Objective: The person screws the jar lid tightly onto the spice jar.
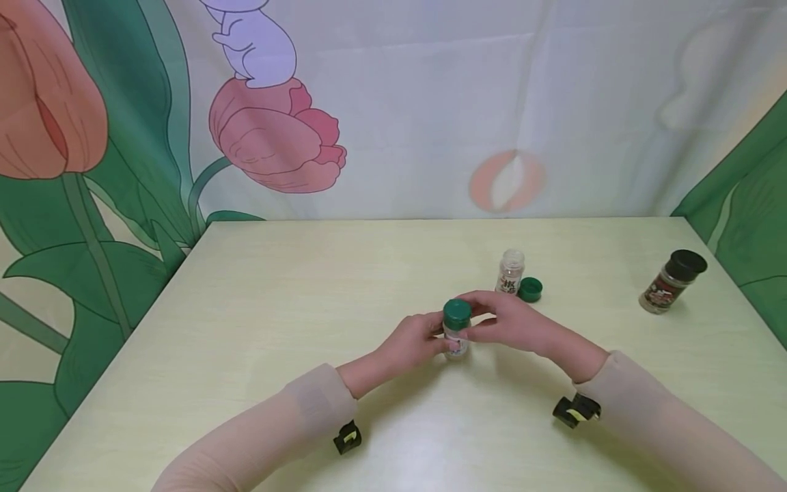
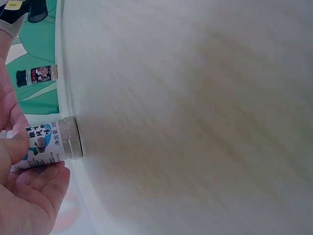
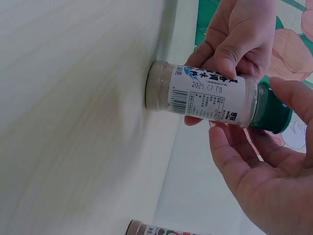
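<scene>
Head view: the left hand (image 1: 413, 339) has its fingers curled round the jar (image 1: 456, 347), on or just above the tabletop (image 1: 307, 280); the right hand (image 1: 507, 320) pinches its cap (image 1: 458, 312). Likely turning it, which calls for a steady jar.

Left wrist: the label (image 2: 45, 146) reads "净含量:30".

Right wrist: barcode (image 3: 179, 101), date stamp (image 3: 207, 88), digits unsure.

Three bottles (image 3: 208, 95), three caps (image 1: 457, 314)
</scene>
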Available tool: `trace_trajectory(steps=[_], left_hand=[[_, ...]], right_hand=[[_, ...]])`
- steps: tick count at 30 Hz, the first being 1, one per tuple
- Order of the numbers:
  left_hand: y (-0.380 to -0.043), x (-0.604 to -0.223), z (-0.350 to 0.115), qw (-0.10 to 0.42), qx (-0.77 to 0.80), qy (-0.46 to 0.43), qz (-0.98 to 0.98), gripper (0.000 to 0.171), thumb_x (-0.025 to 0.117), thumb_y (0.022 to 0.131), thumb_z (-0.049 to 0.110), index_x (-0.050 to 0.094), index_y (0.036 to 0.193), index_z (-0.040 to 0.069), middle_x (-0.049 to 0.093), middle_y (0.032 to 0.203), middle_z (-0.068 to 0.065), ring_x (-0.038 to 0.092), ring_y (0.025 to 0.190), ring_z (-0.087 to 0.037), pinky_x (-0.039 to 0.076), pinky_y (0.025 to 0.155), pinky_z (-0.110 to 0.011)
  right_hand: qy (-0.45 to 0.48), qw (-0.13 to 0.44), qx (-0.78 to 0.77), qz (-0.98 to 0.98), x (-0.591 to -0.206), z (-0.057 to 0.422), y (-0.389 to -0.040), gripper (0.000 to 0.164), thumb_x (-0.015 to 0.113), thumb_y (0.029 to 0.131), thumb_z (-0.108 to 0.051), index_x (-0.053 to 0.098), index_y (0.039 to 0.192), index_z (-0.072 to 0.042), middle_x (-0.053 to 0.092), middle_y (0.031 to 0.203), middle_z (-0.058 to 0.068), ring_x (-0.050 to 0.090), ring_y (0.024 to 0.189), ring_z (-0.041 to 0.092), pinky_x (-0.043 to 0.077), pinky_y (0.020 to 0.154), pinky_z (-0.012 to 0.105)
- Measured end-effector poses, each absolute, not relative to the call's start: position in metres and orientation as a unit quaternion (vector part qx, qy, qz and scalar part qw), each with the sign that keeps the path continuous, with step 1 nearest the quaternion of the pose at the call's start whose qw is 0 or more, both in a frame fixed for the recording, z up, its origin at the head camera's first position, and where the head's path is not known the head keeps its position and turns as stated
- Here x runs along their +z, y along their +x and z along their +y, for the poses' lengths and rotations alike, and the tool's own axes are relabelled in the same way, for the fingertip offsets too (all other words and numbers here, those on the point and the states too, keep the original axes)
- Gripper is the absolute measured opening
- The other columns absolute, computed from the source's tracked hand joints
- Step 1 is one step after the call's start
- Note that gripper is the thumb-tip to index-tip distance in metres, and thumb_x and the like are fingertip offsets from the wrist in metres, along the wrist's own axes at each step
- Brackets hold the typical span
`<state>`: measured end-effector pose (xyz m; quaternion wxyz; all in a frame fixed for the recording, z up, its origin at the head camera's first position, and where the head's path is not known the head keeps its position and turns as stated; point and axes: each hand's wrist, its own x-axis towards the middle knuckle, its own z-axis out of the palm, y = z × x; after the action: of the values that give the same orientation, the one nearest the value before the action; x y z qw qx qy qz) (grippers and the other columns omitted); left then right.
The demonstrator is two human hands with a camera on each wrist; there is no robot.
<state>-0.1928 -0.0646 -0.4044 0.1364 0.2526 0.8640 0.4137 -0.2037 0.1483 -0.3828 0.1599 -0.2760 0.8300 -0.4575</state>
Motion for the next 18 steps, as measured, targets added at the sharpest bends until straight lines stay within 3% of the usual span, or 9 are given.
trace_trajectory(steps=[18], left_hand=[[-0.1986, -0.411, -0.0691, 0.164, 0.455, 0.232, 0.844, 0.041, 0.072, 0.095, 0.012, 0.066, 0.135, 0.004, 0.068, 0.136, -0.016, 0.062, 0.132, -0.033, 0.051, 0.113, -0.043]], right_hand=[[-0.297, 0.13, -0.443, 0.836, -0.3813, 0.146, -0.2023, 0.04, 0.07, 0.096, -0.006, 0.06, 0.133, 0.005, 0.068, 0.128, 0.021, 0.064, 0.121, 0.037, 0.057, 0.105, 0.048]])
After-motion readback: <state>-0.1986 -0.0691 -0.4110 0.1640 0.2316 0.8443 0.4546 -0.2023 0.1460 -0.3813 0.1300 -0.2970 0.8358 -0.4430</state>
